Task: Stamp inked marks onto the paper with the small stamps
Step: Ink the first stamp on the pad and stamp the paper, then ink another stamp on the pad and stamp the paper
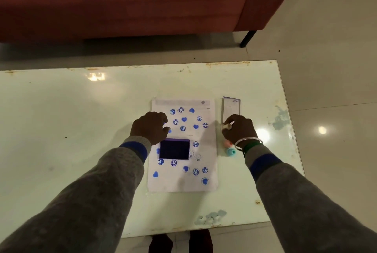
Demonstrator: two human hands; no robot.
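Observation:
A white paper sheet (208, 150) lies on the pale table, covered with several blue smiley and heart marks. A dark blue ink pad (174, 149) sits on the sheet's lower left part. My left hand (150, 127) rests on the paper's left edge just above the pad, fingers curled, holding nothing that shows. My right hand (238, 129) is beside the paper's right edge, closed around a small pale stamp (227, 126). A pink stamp (226, 143) and a teal stamp (231, 152) stand on the table under my right wrist.
The ink pad's lid (231, 108) lies open just beyond my right hand. The glossy table (81, 120) has chipped, rusty edges. A red-brown sofa (122, 1) stands behind it, with one black leg (247, 38) on the tiled floor. My feet show below the near edge.

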